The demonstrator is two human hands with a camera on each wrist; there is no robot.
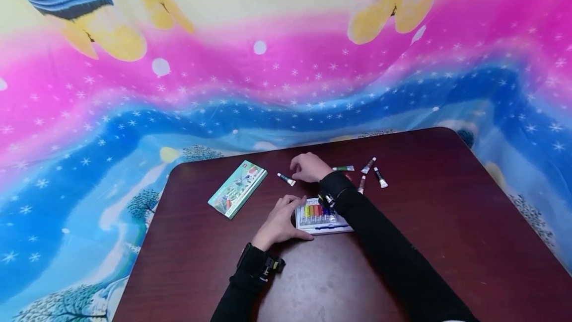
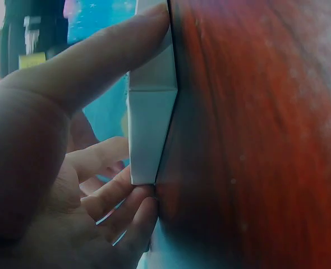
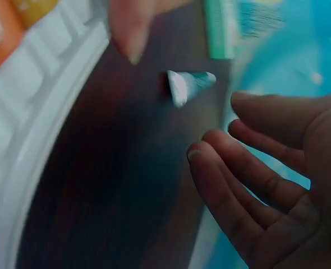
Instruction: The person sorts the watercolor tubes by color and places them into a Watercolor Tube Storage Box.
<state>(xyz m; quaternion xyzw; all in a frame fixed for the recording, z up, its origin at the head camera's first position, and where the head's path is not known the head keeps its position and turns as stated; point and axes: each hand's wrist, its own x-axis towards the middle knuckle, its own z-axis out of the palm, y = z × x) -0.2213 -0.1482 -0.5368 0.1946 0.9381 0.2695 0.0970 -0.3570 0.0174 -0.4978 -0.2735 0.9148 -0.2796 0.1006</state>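
A white tray (image 1: 301,229) of paint tubes lies on the table, its colored tubes (image 1: 313,210) in a row and a blue paintbrush (image 1: 329,226) along the front. My left hand (image 1: 279,220) holds the tray's left end, thumb at the near side and fingers at the far side; the left wrist view shows the white side wall (image 2: 148,131) between them. Beyond the tray, my right hand (image 1: 310,168) reaches over with fingers loosely bent and nothing in them. Just left of it lies a dark green paint tube (image 1: 286,179), also in front of its fingertips in the right wrist view.
A light green illustrated box (image 1: 238,189) lies at the left of the table. Right of my right hand lie several loose tubes: a green tube (image 1: 344,168), a brown tube (image 1: 368,165), a black tube (image 1: 381,177) and a reddish tube (image 1: 361,184). A patterned cloth hangs behind.
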